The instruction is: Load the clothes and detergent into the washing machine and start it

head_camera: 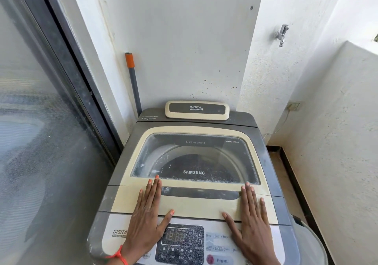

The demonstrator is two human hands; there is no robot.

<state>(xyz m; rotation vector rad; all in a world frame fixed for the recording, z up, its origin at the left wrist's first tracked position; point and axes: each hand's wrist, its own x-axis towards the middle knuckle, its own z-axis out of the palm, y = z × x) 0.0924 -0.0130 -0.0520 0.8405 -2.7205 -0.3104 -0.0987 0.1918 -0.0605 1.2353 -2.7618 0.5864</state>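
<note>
Lid [196, 203] of a Samsung top-loading washing machine [243, 119], closed, lying beneath the fingers of left hand [146, 219] and right hand [252, 221]. The fingers are laid straight and grip nothing, probably seating it shut. Control panel [180, 242], under the palms, awaits starting.

Yellowed, scuffed matt plastic on washing machine lid [194, 205], smooth, dusty glass window [194, 158]; rough painted plaster wall [337, 132]; shiny metal tap [282, 34].

A grey pole [133, 80] with an orange grip leans in the wall corner, upper centre-left. A metal tap [282, 34] sits upper right, with a wall socket [294, 106] below it. A glass door [30, 121] fills the left.
</note>
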